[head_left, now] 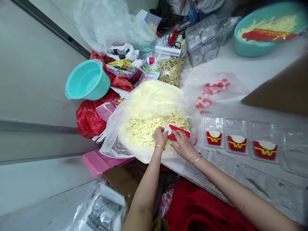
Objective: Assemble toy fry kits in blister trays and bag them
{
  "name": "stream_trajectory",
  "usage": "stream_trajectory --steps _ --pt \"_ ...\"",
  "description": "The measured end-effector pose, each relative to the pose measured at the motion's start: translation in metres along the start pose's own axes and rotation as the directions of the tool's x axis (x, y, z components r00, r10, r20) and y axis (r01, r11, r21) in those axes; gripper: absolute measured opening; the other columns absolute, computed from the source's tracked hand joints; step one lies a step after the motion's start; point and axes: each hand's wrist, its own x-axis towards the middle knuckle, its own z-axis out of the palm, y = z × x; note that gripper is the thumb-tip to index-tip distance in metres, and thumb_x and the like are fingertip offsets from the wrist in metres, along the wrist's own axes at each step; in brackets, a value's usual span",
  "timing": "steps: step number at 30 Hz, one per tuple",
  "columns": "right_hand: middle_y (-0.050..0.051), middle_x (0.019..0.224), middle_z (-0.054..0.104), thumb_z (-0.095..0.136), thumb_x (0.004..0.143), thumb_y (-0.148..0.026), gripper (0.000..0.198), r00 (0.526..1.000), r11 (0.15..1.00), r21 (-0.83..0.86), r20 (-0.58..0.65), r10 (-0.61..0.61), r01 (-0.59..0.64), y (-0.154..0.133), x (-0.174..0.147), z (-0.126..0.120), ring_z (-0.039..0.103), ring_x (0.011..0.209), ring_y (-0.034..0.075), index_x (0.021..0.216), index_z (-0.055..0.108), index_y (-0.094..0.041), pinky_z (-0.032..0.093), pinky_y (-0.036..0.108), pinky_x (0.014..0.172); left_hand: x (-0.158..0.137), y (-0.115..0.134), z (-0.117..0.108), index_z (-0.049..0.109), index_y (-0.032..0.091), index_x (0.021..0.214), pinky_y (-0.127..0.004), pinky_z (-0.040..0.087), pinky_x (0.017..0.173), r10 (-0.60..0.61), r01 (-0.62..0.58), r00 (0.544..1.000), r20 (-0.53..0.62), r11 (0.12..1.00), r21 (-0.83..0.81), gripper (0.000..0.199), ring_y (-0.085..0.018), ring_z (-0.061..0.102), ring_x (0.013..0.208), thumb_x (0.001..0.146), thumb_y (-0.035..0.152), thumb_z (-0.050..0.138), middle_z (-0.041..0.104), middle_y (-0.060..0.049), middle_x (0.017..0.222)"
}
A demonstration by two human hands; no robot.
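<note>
My left hand (160,136) is closed, its fingers pinching the white rounded end of a red French fry carton (168,129). Beside it, my right hand (184,146) lies with fingers stretched over a row of nested red cartons (180,129), thumb held apart. Both hands are above a large clear plastic bag (154,93), opened out and filled with pale yellow French fry-shaped sticks (144,128). The fingertips of my left hand are partly hidden, and the row's lower side is covered by my right hand.
Clear plastic clamshells hold red cartons (238,143) at right. A teal basin (250,48) with sticks stands at back right; another teal basin (88,80) sits left. A cardboard flap (281,86) juts in from the right. A bag of red-and-white pieces (211,91) lies behind the clamshells.
</note>
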Motion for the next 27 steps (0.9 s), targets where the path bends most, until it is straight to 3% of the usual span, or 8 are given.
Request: stream_trajectory --steps 3,7,14,18,20,22,25,27 --pt "0.021 0.140 0.037 0.070 0.075 -0.028 0.084 0.999 0.980 -0.198 -0.043 0.007 -0.016 0.014 0.017 0.022 0.025 0.134 0.035 0.143 0.025 -0.009 0.025 0.056 0.108 -0.007 -0.001 0.000 0.052 0.018 0.078 -0.028 0.042 0.072 0.023 -0.016 0.998 0.057 0.993 -0.116 0.008 -0.013 0.054 0.069 0.078 0.022 0.058 0.055 0.002 0.072" --pt "0.020 0.132 0.045 0.067 0.075 -0.035 0.082 1.000 0.965 -0.263 -0.025 -0.010 0.003 0.027 0.022 0.033 0.037 0.124 0.034 0.142 0.027 -0.011 0.028 0.053 0.104 -0.013 -0.005 -0.007 0.051 0.018 0.076 -0.024 0.042 0.066 0.048 -0.023 0.995 0.088 0.965 -0.261 0.010 -0.011 0.052 0.064 0.080 0.024 0.058 0.054 0.003 0.069" --pt "0.021 0.134 0.041 0.061 0.079 -0.046 0.084 0.998 0.950 -0.311 -0.064 0.004 -0.024 0.022 0.029 0.033 0.035 0.125 0.037 0.144 0.021 -0.012 0.027 0.057 0.102 -0.016 -0.024 -0.035 0.043 0.019 0.080 -0.021 0.042 0.062 -0.135 0.076 0.985 -0.106 0.898 -0.434 0.012 -0.010 0.048 0.064 0.086 0.028 0.049 0.048 0.002 0.073" --pt "0.019 0.137 0.040 0.059 0.082 -0.044 0.088 0.992 0.973 -0.200 0.079 -0.096 0.111 -0.003 0.020 0.032 0.038 0.124 0.035 0.148 0.009 -0.015 0.030 0.055 0.102 -0.035 -0.031 -0.064 0.048 0.019 0.085 -0.021 0.042 0.060 -0.011 0.069 0.993 0.117 0.860 -0.505 0.015 -0.010 0.050 0.063 0.086 0.033 0.053 0.051 0.002 0.072" --pt "0.018 0.132 0.045 0.058 0.083 -0.040 0.082 0.989 0.989 -0.116 0.123 -0.079 0.093 -0.010 0.009 0.036 0.045 0.118 0.033 0.147 0.013 -0.015 0.038 0.050 0.098 -0.037 -0.038 -0.084 0.053 0.019 0.093 -0.024 0.045 0.066 0.146 -0.051 0.964 0.222 0.921 -0.385 0.011 -0.013 0.054 0.071 0.089 0.028 0.049 0.057 -0.001 0.080" --pt "0.018 0.129 0.047 0.058 0.083 -0.040 0.079 0.993 0.998 -0.061 0.115 -0.021 0.028 -0.012 -0.003 0.041 0.047 0.116 0.032 0.146 0.018 -0.015 0.042 0.048 0.096 -0.030 -0.049 -0.103 0.055 0.021 0.108 -0.031 0.045 0.079 0.261 -0.244 0.935 0.241 0.965 -0.097 0.024 -0.017 0.056 0.087 0.086 0.014 0.046 0.060 -0.005 0.096" --pt "0.018 0.131 0.046 0.060 0.082 -0.045 0.079 0.993 0.999 -0.004 0.111 0.032 -0.032 -0.008 -0.017 0.049 0.045 0.120 0.031 0.144 0.021 -0.015 0.041 0.049 0.098 -0.008 -0.069 -0.118 0.053 0.026 0.121 -0.039 0.043 0.087 0.333 -0.430 0.892 0.307 0.835 0.343 0.053 -0.023 0.051 0.102 0.075 0.000 0.048 0.054 -0.009 0.115" --pt "0.017 0.133 0.045 0.060 0.082 -0.048 0.078 0.990 0.999 0.022 0.138 0.030 -0.034 -0.006 -0.023 0.052 0.045 0.121 0.032 0.143 0.023 -0.017 0.040 0.051 0.099 0.006 -0.079 -0.118 0.056 0.026 0.115 -0.039 0.043 0.084 0.338 -0.490 0.860 0.383 0.754 0.437 0.049 -0.024 0.051 0.100 0.072 0.001 0.052 0.052 -0.009 0.114"
